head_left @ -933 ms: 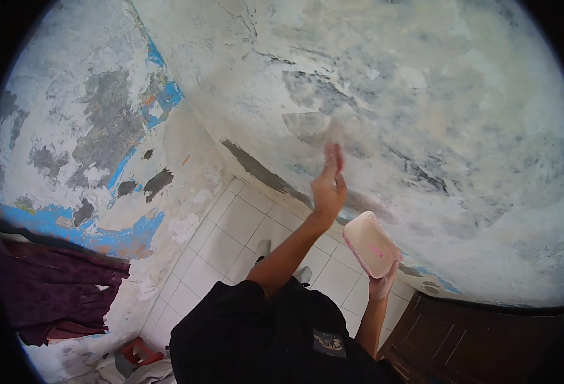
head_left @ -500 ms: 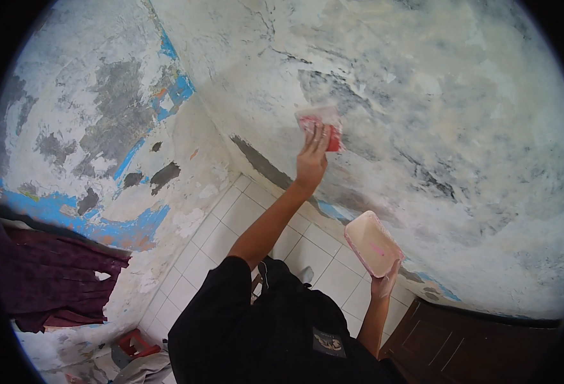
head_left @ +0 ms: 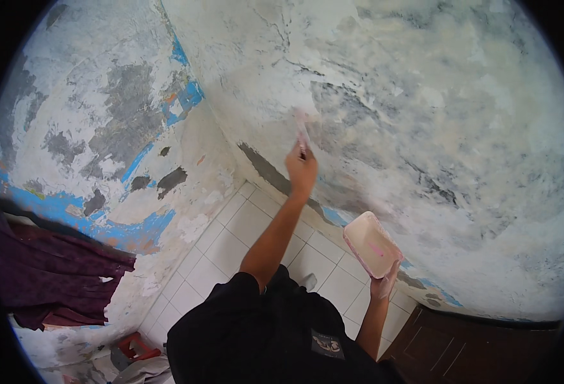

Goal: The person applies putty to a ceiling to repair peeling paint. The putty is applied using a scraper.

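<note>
Left hand [head_left: 302, 168] raised, fingers closed around a scraper [head_left: 303, 134], blade pressed flat on the patchy wall [head_left: 422, 115] above the tiled floor [head_left: 230, 237]. Right hand [head_left: 383, 287] held lower, fingers gripping the underside of a pink tray [head_left: 371, 244], tilted just beside the wall's base.

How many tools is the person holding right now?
2. A putty knife is in the left hand, raised against the patchy wall. A pink tray rests on the right hand, lower and nearer the wall's base.
</note>
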The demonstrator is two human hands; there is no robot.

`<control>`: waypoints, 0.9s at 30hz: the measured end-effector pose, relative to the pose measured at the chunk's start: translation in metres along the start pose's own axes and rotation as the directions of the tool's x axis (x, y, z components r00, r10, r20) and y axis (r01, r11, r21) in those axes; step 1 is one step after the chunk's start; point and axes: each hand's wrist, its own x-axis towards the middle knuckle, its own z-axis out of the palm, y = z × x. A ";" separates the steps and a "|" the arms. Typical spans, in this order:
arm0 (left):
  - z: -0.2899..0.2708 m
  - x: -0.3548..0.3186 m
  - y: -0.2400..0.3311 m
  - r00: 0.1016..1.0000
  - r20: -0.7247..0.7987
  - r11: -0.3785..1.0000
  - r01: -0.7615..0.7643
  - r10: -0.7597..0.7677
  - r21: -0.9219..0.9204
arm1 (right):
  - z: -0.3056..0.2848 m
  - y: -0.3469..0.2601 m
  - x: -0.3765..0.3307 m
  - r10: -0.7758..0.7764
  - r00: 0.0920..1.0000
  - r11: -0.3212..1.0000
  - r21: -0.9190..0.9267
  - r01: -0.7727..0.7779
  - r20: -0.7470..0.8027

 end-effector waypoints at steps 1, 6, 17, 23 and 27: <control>0.009 -0.011 0.021 0.997 0.008 0.997 -0.072 0.072 -0.009 | 0.008 -0.001 -0.004 -0.008 1.000 1.000 0.023 0.008 -0.016; 0.026 -0.070 0.047 0.874 0.151 0.886 -0.462 0.462 -0.033 | 0.009 0.010 -0.015 -0.060 0.997 0.998 -0.016 0.060 -0.038; 0.001 0.043 -0.038 0.598 0.286 0.536 -0.800 0.749 0.268 | 0.037 0.037 -0.037 -0.228 0.966 0.972 -0.093 0.217 -0.125; -0.039 -0.030 -0.159 0.609 0.561 0.664 -0.736 0.561 0.136 | 0.059 0.056 -0.032 -0.174 0.968 0.985 -0.020 0.173 -0.182; -0.053 -0.020 -0.098 0.848 0.461 0.965 -0.240 0.263 -0.110 | 0.063 0.051 -0.036 -0.147 0.980 0.985 0.074 0.158 -0.136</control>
